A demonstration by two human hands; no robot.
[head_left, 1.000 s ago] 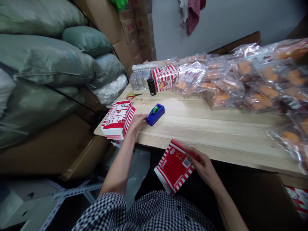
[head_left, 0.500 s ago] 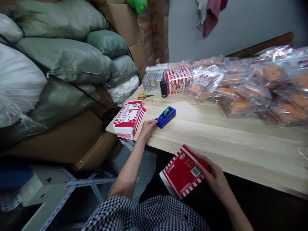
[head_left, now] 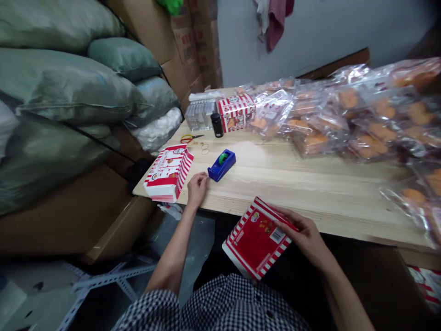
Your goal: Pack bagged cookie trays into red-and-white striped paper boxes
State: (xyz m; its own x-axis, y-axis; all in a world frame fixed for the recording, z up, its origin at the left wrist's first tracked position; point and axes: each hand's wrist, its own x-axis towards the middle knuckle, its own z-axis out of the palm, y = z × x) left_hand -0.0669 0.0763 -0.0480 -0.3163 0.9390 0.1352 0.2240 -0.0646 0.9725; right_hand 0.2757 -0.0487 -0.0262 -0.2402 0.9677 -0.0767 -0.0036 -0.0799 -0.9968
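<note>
Right hand clamping flat glossy red-striped carton; left hand curled, empty (beside blue tape dispenser).

Shirt: black-and-white gingham check, small even squares, soft woven cloth, loose fit. Front carries vertical row of dark round buttons. Left sleeve: same check, wide opening, hem near elbow. Right sleeve out of view. Left forearm and right forearm uncovered, slim. Left hand and right hand bare, long thin fingers.
</note>
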